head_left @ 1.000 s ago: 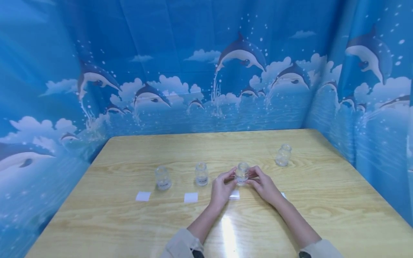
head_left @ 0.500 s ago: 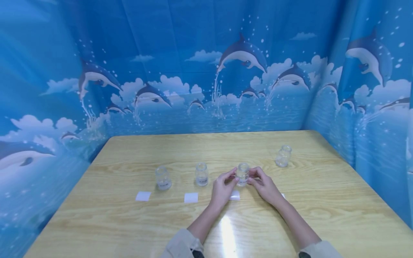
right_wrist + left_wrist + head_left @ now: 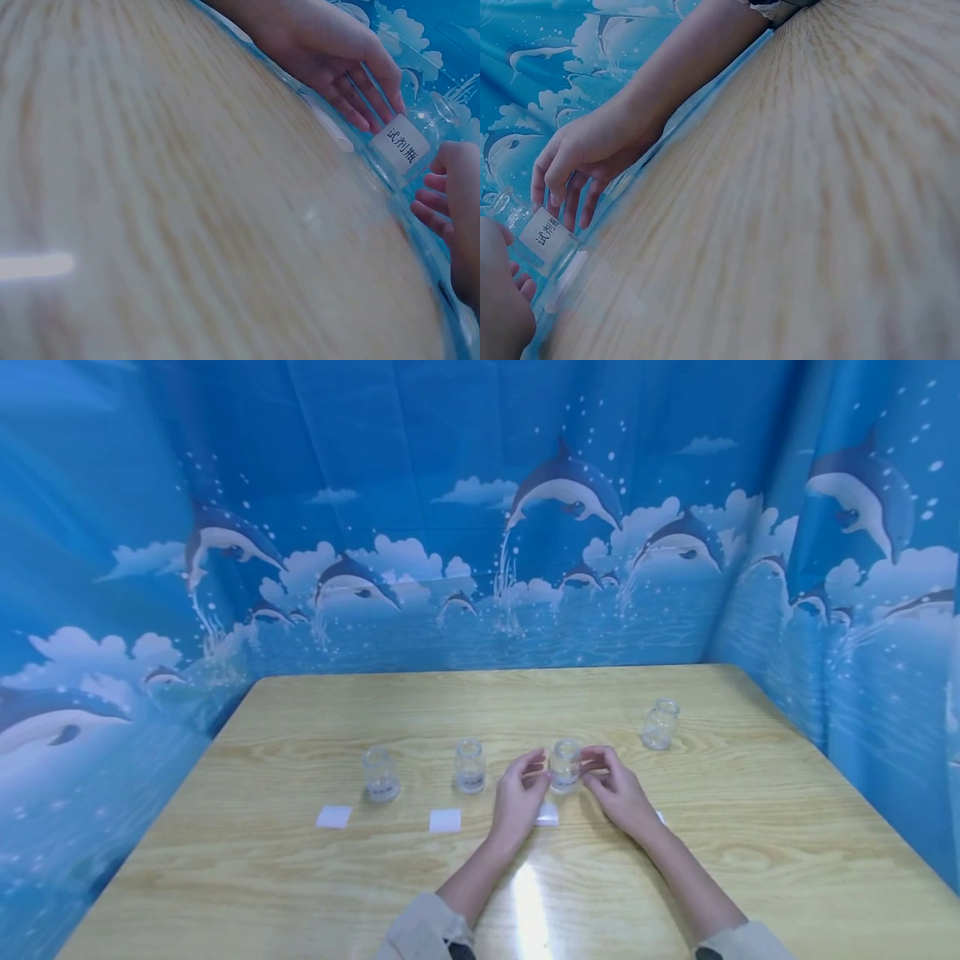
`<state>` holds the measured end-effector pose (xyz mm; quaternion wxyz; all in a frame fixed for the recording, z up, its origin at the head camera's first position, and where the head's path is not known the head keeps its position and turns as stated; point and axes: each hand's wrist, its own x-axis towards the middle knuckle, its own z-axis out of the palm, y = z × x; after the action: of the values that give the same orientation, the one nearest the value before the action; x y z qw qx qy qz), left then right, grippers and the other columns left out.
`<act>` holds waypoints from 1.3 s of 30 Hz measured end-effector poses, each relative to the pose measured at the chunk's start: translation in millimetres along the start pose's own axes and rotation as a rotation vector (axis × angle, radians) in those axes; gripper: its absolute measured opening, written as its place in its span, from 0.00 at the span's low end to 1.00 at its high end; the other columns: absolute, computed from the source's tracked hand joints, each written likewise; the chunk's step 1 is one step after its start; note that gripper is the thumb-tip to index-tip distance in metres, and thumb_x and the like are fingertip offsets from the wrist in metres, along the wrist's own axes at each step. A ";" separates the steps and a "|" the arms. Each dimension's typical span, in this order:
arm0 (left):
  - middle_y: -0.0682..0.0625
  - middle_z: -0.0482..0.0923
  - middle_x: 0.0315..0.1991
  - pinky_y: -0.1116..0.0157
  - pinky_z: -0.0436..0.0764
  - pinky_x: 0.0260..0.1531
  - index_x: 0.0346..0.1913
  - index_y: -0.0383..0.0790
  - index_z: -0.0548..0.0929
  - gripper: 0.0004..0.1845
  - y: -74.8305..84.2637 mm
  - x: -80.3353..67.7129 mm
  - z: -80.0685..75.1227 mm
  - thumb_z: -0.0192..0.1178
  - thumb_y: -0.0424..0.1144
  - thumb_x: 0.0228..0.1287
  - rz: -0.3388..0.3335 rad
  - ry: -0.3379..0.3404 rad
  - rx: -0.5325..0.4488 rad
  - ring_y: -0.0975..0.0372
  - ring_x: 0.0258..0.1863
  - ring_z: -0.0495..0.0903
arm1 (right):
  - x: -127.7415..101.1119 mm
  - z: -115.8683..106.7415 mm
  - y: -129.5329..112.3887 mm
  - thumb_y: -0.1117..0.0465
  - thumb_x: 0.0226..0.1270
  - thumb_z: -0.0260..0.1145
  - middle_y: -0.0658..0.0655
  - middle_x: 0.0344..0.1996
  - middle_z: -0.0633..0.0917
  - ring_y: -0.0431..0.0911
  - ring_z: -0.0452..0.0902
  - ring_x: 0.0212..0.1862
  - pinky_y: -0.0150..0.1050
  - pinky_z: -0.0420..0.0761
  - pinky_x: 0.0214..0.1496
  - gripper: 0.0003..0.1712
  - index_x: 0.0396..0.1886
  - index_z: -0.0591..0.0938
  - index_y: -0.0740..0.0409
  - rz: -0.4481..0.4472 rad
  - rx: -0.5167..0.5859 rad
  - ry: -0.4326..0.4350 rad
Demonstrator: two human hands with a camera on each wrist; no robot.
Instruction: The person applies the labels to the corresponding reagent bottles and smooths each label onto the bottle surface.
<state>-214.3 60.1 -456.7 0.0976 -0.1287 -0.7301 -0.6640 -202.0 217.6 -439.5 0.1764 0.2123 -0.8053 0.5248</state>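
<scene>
Head view: a small clear glass bottle stands upright on the desk near its middle, third in a row of four like bottles, with the left hand and right hand flanking it, fingers relaxed and just beside its sides; whether they touch cannot be told. Left wrist view: the bottle carries a white label with dark characters; the right hand's fingers hang loosely curled behind it. Right wrist view: the label faces the camera, left-hand fingers spread alongside the glass.
</scene>
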 end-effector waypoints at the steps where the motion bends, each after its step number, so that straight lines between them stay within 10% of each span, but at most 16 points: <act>1: 0.48 0.72 0.40 0.71 0.71 0.38 0.47 0.39 0.71 0.18 1.3 0.3 0.6 0.56 0.34 0.49 0.009 0.012 -0.005 0.60 0.38 0.72 | 0.6 -1.4 -3.2 0.79 0.49 0.53 0.64 0.38 0.73 0.57 0.70 0.37 0.37 0.74 0.37 0.18 0.42 0.65 0.71 -0.004 -0.018 0.010; 9: 0.53 0.70 0.41 0.64 0.70 0.40 0.44 0.39 0.71 0.15 37.9 10.2 12.4 0.54 0.31 0.50 0.260 0.049 0.026 0.62 0.41 0.69 | 10.6 -35.0 17.1 0.72 0.55 0.52 0.61 0.39 0.73 0.49 0.70 0.40 0.30 0.72 0.36 0.15 0.45 0.66 0.65 -0.045 -0.057 0.145; 16: 0.47 0.71 0.39 0.66 0.71 0.39 0.42 0.33 0.71 0.14 87.7 27.4 43.7 0.55 0.28 0.49 0.415 -0.037 -0.021 0.59 0.39 0.70 | 18.1 -91.3 94.0 0.64 0.56 0.55 0.56 0.39 0.75 0.45 0.69 0.41 0.29 0.72 0.37 0.15 0.44 0.70 0.56 -0.029 -0.040 0.410; 21: 0.47 0.72 0.38 0.71 0.71 0.37 0.41 0.32 0.71 0.13 100.5 32.1 75.0 0.54 0.28 0.49 0.244 -0.093 -0.073 0.63 0.37 0.72 | 18.2 -117.0 120.2 0.56 0.56 0.56 0.51 0.38 0.75 0.41 0.71 0.38 0.27 0.73 0.33 0.13 0.42 0.71 0.53 0.147 -0.142 0.540; 28: 0.55 0.71 0.42 0.76 0.72 0.28 0.46 0.39 0.71 0.19 55.4 53.6 126.0 0.58 0.37 0.48 -0.059 -0.108 -0.060 0.64 0.37 0.72 | 15.3 -118.4 93.6 0.46 0.55 0.52 0.56 0.47 0.68 0.44 0.68 0.43 0.29 0.72 0.37 0.25 0.48 0.65 0.56 0.428 -0.133 0.422; 34: 0.52 0.64 0.52 0.67 0.68 0.43 0.55 0.44 0.63 0.27 35.4 60.0 141.5 0.56 0.41 0.50 -0.173 -0.177 0.065 0.60 0.48 0.66 | 17.9 -111.1 60.8 0.50 0.60 0.46 0.65 0.54 0.61 0.57 0.59 0.51 0.47 0.66 0.46 0.30 0.56 0.56 0.65 0.423 -0.098 0.264; 39: 0.49 0.64 0.52 0.64 0.64 0.47 0.57 0.50 0.60 0.27 25.7 63.2 148.1 0.53 0.42 0.53 -0.217 -0.274 0.055 0.60 0.50 0.63 | 16.0 -109.8 64.9 0.53 0.62 0.46 0.68 0.52 0.62 0.59 0.60 0.50 0.35 0.69 0.45 0.29 0.56 0.55 0.68 0.391 -0.088 0.208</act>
<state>-261.8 213.3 -427.3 -0.0716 -0.1356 -0.7642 -0.6265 -243.1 339.4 -439.0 0.1625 -0.0110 -0.8307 0.5324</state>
